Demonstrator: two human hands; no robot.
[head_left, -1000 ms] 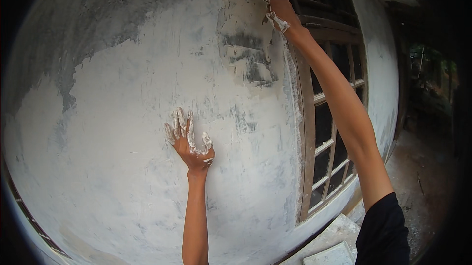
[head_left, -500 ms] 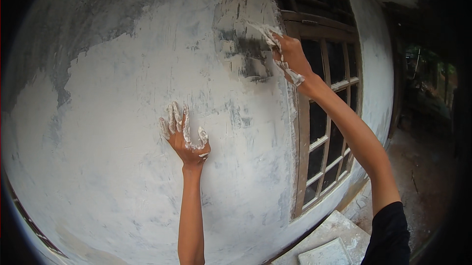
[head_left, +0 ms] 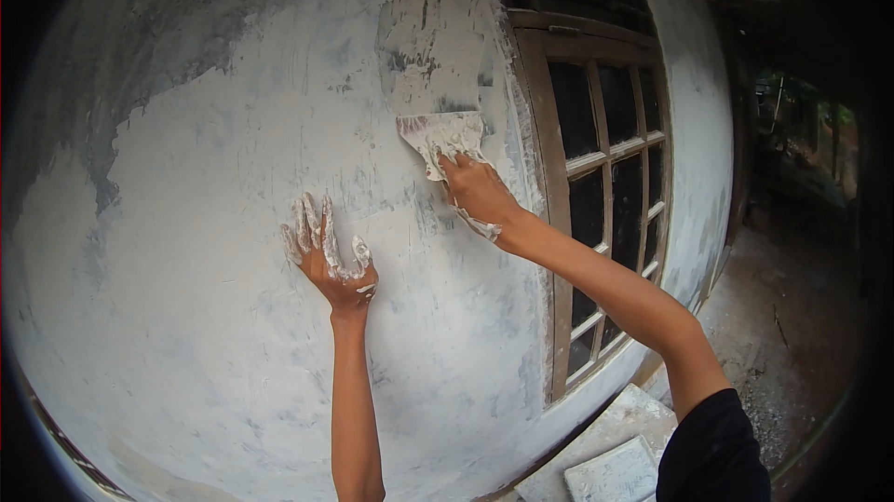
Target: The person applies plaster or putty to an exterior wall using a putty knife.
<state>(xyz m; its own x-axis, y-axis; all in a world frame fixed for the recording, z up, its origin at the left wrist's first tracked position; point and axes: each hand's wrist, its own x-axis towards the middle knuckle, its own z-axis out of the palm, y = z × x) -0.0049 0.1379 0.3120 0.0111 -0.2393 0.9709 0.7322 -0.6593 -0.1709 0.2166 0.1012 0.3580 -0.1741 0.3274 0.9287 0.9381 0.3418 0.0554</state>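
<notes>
A wall (head_left: 233, 316) fills most of the view, spread with whitish plaster over darker grey patches. Against it, left of the window, my right hand (head_left: 480, 193) grips a wide putty knife (head_left: 440, 132) smeared with white paste. The blade's broad edge points up and lies at the wall, just below a freshly streaked patch. My left hand (head_left: 331, 255) is at the wall lower and to the left, its fingers spread and coated in white paste, holding nothing. White paste also clings to my right wrist.
A brown wooden window (head_left: 610, 162) with several dark panes stands right of the plastered wall. Below it sits a pale slab (head_left: 619, 418) with a flat whitish board (head_left: 613, 472) on it. Rough ground (head_left: 759, 344) stretches along the right.
My right hand has moved down and left from beside the window frame, bringing the putty knife across the dark patch, which is now mostly covered. My left hand stays spread at the wall.
</notes>
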